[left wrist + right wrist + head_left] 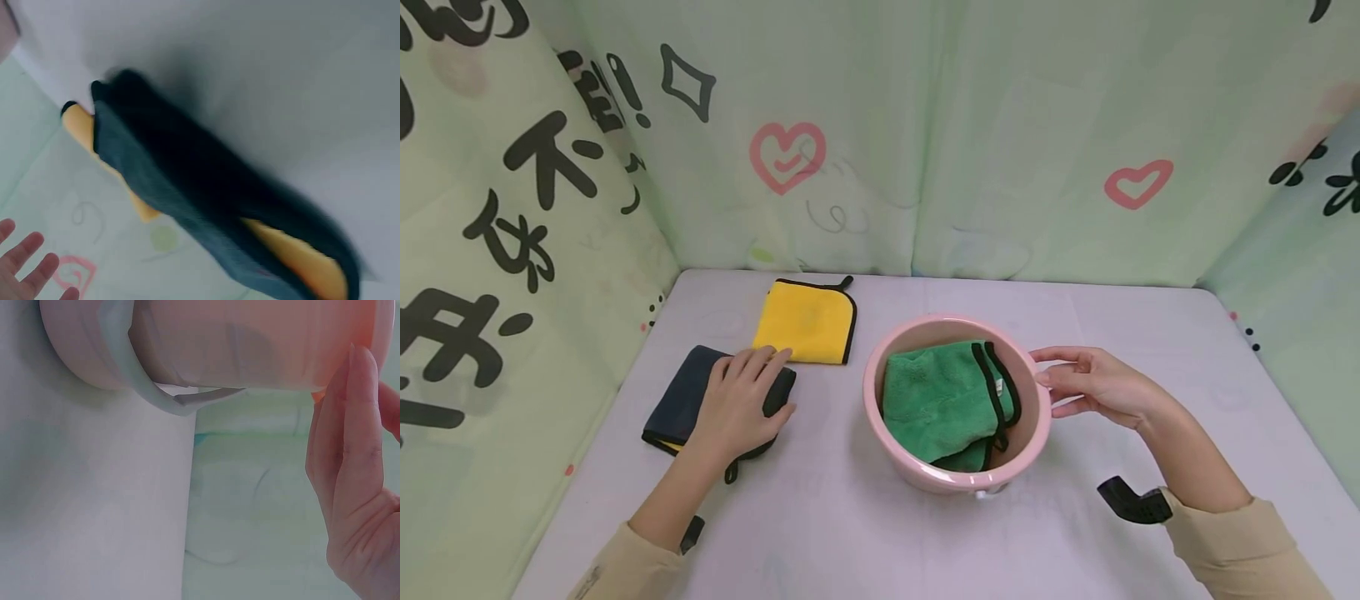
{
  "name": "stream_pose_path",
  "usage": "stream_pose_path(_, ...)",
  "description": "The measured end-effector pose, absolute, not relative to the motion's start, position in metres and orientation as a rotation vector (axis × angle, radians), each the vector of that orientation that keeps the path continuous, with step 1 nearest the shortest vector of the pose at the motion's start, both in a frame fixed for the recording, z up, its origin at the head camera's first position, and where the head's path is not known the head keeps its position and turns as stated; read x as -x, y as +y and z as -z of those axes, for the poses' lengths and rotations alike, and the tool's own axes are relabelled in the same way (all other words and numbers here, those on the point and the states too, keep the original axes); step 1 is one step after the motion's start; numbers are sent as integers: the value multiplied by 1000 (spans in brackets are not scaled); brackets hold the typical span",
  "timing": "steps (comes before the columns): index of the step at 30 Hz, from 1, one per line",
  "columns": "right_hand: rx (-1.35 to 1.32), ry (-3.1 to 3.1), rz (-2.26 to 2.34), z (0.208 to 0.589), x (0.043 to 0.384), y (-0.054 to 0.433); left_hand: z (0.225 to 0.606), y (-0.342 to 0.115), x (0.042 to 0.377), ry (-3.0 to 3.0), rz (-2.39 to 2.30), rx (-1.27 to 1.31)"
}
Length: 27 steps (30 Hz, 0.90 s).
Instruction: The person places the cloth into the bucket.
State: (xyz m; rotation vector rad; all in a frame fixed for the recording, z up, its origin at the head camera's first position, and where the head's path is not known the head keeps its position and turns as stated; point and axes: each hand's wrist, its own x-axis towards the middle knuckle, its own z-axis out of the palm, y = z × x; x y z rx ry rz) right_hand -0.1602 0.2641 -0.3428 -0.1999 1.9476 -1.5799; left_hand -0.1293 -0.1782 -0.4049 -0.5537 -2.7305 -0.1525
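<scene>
A navy cloth [679, 398] with black edging and a yellow underside lies folded on the table at the left. My left hand [741, 398] is over it with fingers spread; in the left wrist view the fingertips [44, 262] show apart from the cloth [181, 169]. A pink bucket [880, 417] stands right of centre, holding a crumpled green cloth [936, 392] with black edging. At the bucket's right rim is my right hand [1093, 383], its fairly straight fingers [361, 412] touching the outer wall and the thumb at the rim.
A folded yellow cloth [808, 321] with black trim and a loop lies at the back left, behind the navy one. The bucket's pale handle [150, 394] hangs down its side. Printed curtains [1000, 142] enclose the white-covered table [820, 533] at the back and sides.
</scene>
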Motion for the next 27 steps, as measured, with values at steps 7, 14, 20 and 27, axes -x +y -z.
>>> stream_pose_path(7, 207, 1975, 1563, 343, 161, 264, 422, -200, 122, -2818, 13, 551)
stream_pose_path(14, 191, 1998, 1554, 343, 160, 263, 432, -215, 116, -2902, -35, 552)
stream_pose_path(20, 204, 1992, 1563, 343, 160, 264, 440, -222, 113, -2973, -48, 544)
stream_pose_path(27, 201, 1998, 1555, 344, 160, 264, 447, -231, 113, -3054, -36, 478)
